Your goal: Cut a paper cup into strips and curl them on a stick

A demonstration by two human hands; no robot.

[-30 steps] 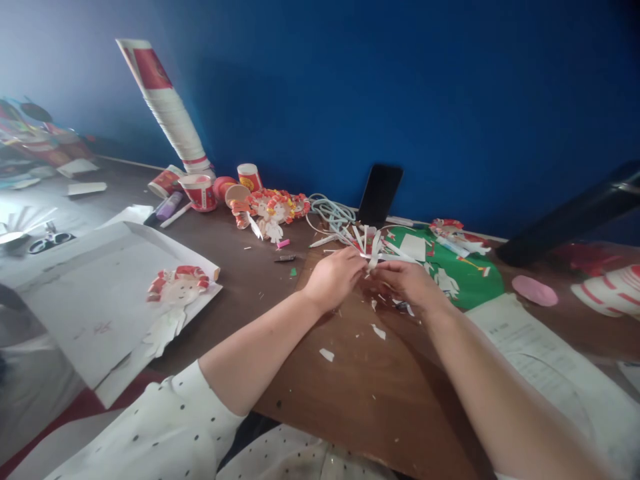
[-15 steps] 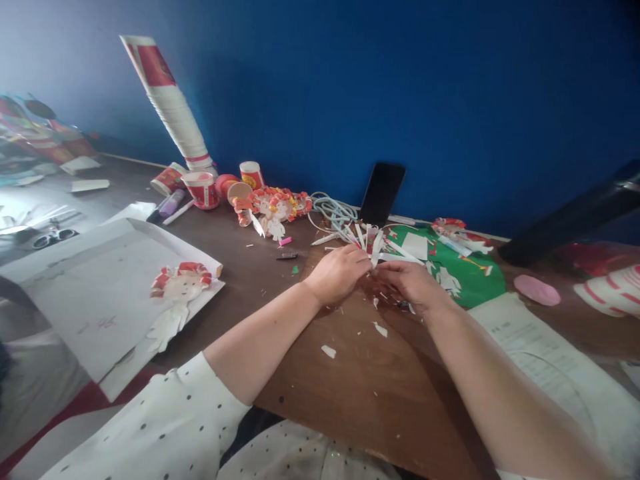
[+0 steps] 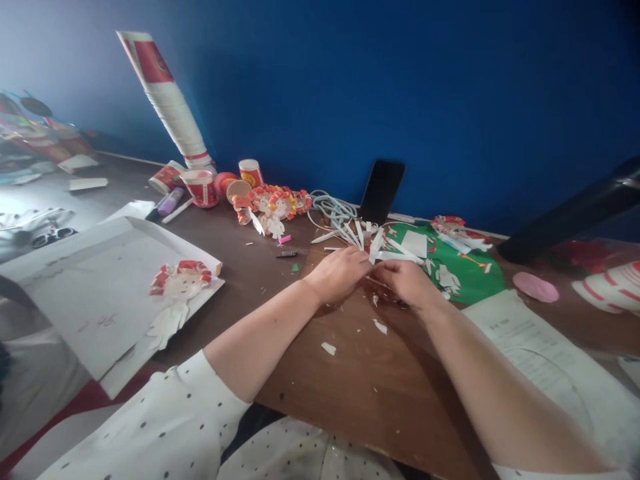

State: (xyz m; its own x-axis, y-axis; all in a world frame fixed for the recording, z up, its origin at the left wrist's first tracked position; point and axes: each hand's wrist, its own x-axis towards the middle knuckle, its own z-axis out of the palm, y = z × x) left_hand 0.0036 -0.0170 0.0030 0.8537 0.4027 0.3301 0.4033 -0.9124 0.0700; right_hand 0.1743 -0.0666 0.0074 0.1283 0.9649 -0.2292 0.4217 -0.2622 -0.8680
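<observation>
Both my hands, left [image 3: 340, 272] and right [image 3: 407, 280], meet on the white cut-paper strip fringe [image 3: 376, 245]; fingers pinched shut on it, above the brown wooden table [image 3: 360, 380], green paper sheet [image 3: 467, 280] just beside.

Both forearms fwd, left hand [image 3: 340, 272] & right hand [image 3: 407, 280] fingertip-to-fingertip, fingers curled, palms down.

blue wall [image 3: 450, 100], green paper [image 3: 470, 277], white polka-dot sleeve [image 3: 165, 427], blk phone [image 3: 383, 190]
</observation>
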